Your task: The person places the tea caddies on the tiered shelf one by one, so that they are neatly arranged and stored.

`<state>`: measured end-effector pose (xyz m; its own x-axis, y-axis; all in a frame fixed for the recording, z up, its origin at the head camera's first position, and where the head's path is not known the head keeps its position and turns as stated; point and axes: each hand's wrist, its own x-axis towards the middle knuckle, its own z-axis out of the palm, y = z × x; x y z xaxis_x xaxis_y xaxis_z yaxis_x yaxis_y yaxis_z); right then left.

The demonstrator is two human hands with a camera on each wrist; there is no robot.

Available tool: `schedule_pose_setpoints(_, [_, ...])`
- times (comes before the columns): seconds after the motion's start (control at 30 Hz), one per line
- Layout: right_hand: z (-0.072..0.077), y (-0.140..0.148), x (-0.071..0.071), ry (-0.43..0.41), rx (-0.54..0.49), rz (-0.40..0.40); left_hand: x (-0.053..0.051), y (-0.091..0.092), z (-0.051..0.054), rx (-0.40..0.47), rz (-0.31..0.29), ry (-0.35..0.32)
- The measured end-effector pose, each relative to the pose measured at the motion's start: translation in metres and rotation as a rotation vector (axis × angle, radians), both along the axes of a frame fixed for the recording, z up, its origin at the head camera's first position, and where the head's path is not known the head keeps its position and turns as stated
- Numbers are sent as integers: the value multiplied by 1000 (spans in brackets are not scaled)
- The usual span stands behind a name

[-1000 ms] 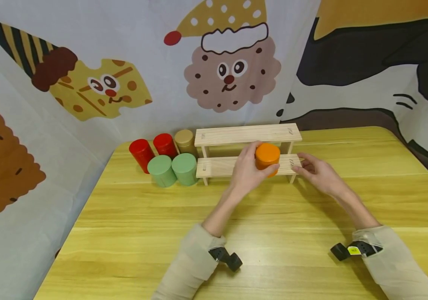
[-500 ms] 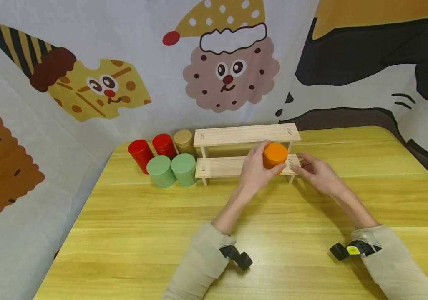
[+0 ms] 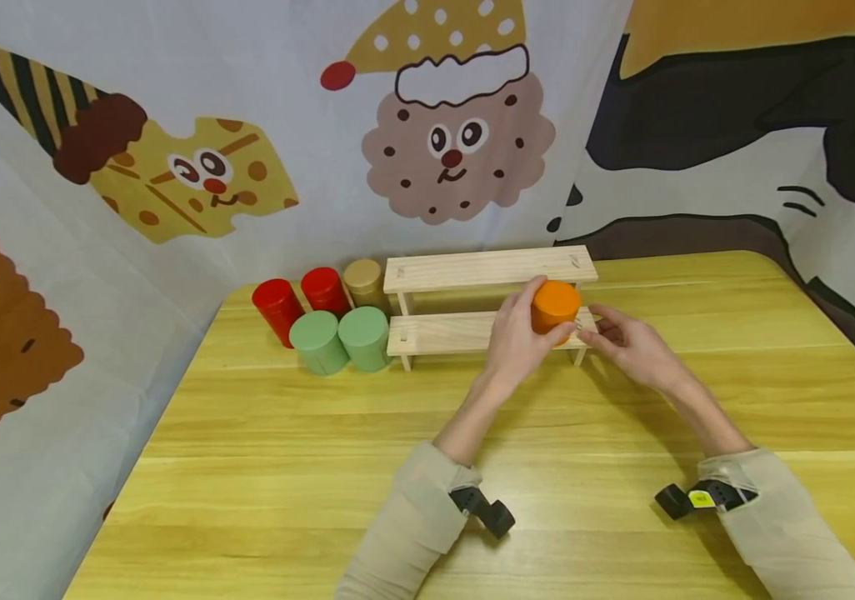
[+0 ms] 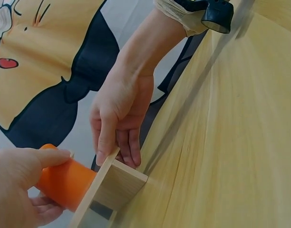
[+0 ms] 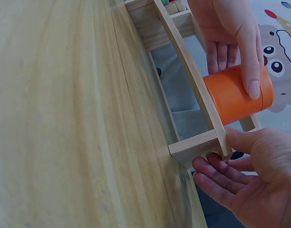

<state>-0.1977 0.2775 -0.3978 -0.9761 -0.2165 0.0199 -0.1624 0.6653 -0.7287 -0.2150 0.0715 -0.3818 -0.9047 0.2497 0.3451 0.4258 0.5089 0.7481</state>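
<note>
On my feed I'm seeing the worktop (image 3: 307, 483), wooden rack (image 3: 457, 272) sitting by its 12 o'clock edge. My right hand (image 3: 633, 348) is pinching the lower step's 3 o'clock end; left hand (image 3: 519, 336) is gripping the orange jar (image 3: 557, 303), resting near that end.

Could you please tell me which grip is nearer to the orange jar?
Left: the left grip holds the orange jar. The right grip is to its right, pinching the end of the lower shelf.
</note>
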Motion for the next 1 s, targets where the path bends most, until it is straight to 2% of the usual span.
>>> schedule_pose_setpoints(0.3, [1,-1,0,-4,0,-1,-3,1,-1,23,26,-11])
schedule_pose_setpoints(0.57, [-1,0,-1,-13,-1,-4,-7,1,0,32,22,-8])
schedule_pose_setpoints(0.83, [-1,-1,-2,-13,-1,-5,-8,-4,1,28,12,-84])
schedule_pose_setpoints(1.0, [-2,0,-2,-4,-3,-7,-8,-10,1,37,-7,-78])
